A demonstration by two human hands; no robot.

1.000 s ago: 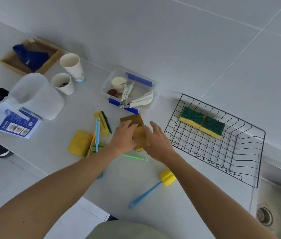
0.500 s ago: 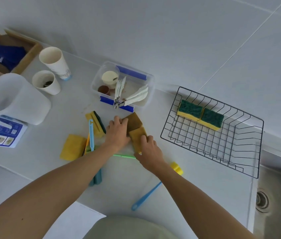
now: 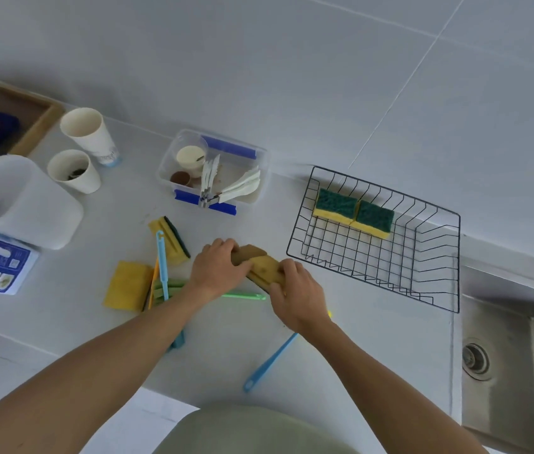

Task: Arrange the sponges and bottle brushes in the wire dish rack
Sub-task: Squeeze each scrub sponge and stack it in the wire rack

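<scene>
Left hand: left hand [image 3: 218, 270] curled over the near-left end of a brown-yellow sponge [image 3: 260, 264], fingers gripping it.
Right hand: right hand [image 3: 295, 296] clamped on the same sponge's other end, on the counter [image 3: 373, 339] left of the rack.
Rack: wire dish rack [image 3: 436, 253] by the sink [image 3: 514, 355]; two green-topped sponges [image 3: 355, 211] side by side at its far edge, touching.
Loose sponges: yellow sponge [image 3: 126, 285] flat; yellow-green sponge [image 3: 170, 239] near it.
Brushes: blue brush [image 3: 162, 262] across the pile; green brush [image 3: 244, 295] under the wrists; another blue handle [image 3: 268, 363] near the counter's edge.
Clutter: plastic tub [image 3: 213, 173], two paper cups [image 3: 80, 152], white jug [image 3: 19, 201].
</scene>
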